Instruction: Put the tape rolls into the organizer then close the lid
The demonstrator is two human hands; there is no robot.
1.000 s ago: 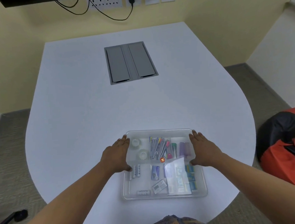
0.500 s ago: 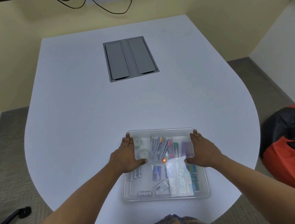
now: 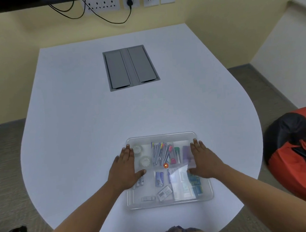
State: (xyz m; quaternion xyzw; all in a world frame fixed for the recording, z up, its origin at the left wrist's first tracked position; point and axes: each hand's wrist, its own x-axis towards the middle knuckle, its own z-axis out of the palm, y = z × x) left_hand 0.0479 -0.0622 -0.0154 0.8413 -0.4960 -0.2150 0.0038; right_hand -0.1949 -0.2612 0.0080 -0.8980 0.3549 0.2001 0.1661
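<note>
1. On a pale, rounded table (image 3: 96,128), near its front edge: a clear plastic organizer (image 3: 170,203) with its see-through lid (image 3: 160,138) lying over the compartments. Farther back, set into the tabletop, a grey cable hatch (image 3: 130,66).

2. Flat on the lid, one at each side: left hand (image 3: 125,167) over the left edge, right hand (image 3: 204,160) over the right edge. Fingers spread and extended, palms down, pressing and not gripping anything; thumbs turned inward toward the middle.

3. Under the lid, in the back-left compartment just beside the left fingertips: two clear tape rolls (image 3: 141,155), one behind the other. Both already inside, so only the closing appears left to do.

4. In the other compartments: a bundle of pens (image 3: 160,153) at back centre, small blue packets (image 3: 159,178) in front, a small orange spot (image 3: 165,165) near the middle.

5. To finish the closing well: press down evenly on both sides at once, then work outward to each corner and along the near edge, which neither hand covers now. Hard to tell whether the lid is fully seated all round; worth checking for a raised corner before letting go. Keep the organizer from sliding on the smooth tabletop while pushing.
</note>
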